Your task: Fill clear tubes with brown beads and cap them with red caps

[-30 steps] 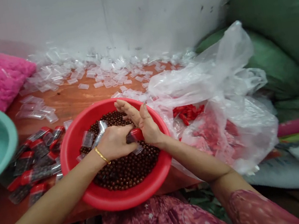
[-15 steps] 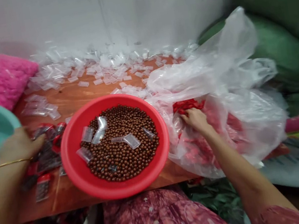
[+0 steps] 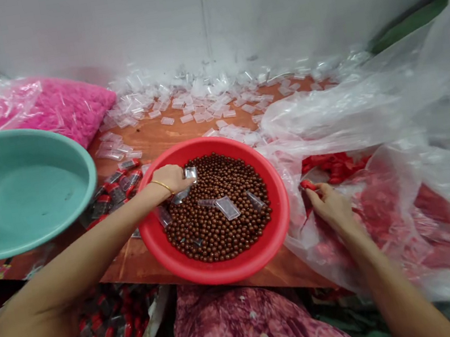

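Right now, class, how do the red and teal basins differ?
The red basin holds brown beads; the teal basin shows its inner floor.
The left hand is in the red basin; no hand is in the teal basin.
The red basin fits within the picture; the picture's left edge cuts off the teal basin.
Both have rounded rims.

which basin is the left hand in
The red basin: the left hand is over brown beads; neither hand is in the teal basin at left.
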Motion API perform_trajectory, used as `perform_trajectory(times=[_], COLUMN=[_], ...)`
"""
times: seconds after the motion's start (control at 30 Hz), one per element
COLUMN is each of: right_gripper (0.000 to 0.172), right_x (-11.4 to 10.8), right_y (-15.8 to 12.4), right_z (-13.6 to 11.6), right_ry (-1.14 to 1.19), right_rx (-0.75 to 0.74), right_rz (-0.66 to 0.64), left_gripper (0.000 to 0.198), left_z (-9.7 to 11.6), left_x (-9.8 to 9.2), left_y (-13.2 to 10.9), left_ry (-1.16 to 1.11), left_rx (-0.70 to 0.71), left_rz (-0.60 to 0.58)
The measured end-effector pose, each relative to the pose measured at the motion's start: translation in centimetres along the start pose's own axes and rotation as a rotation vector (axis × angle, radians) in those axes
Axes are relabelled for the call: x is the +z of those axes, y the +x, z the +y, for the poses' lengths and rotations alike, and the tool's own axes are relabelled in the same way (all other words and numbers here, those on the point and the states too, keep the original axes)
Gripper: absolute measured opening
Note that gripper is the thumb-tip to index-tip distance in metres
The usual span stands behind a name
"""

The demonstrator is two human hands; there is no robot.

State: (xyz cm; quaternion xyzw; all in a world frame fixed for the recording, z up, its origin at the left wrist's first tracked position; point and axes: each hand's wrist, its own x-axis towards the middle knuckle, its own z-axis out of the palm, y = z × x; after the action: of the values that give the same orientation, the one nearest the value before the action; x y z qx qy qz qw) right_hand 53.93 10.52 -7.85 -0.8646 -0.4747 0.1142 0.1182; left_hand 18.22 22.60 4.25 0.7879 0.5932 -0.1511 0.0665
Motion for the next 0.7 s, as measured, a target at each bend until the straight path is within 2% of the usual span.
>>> perform_trajectory(times=[0.1, 0.23, 0.3, 0.4, 0.53, 0.63, 0.7], right_gripper=[0.043, 0.043, 0.043, 0.045, 0.046, 0.044, 0.044], right_x=[-0.1, -0.1, 0.1, 0.3, 0.3, 0.2, 0.2], right_y=[-0.1, 0.1, 0.2, 0.5, 0.8, 1.0, 1.0], right_z=[-0.2, 0.1, 0.3, 0.5, 0.5, 0.4, 0.4], right_ry=[0.042, 0.074, 0.071, 0.104, 0.156, 0.177, 0.195], right_rx=[0.007, 0.005, -0.005, -0.014, 0.011, 0.039, 0.046], right_rz=[-0.028, -0.018, 0.006, 0.011, -0.019, -0.010, -0.014], left_gripper=[0.047, 0.032, 0.028, 0.026, 0.027, 0.027, 0.028], left_z=[0.7, 1.8, 2.1, 2.3, 3.0, 4.2, 4.8], left_x=[1.0, 1.6, 1.2, 0.3, 0.2, 1.1, 1.8], left_y=[1.7, 2.0, 1.9, 2.1, 3.2, 3.9, 4.2], left_ry=[-0.098, -0.170, -0.094, 0.149, 0.361, 0.348, 0.239], left_rx=[-0.039, -0.002, 0.071, 0.254, 0.441, 0.559, 0.593], left_rz=[0.029, 0.103, 0.141, 0.212, 0.165, 0.119, 0.111])
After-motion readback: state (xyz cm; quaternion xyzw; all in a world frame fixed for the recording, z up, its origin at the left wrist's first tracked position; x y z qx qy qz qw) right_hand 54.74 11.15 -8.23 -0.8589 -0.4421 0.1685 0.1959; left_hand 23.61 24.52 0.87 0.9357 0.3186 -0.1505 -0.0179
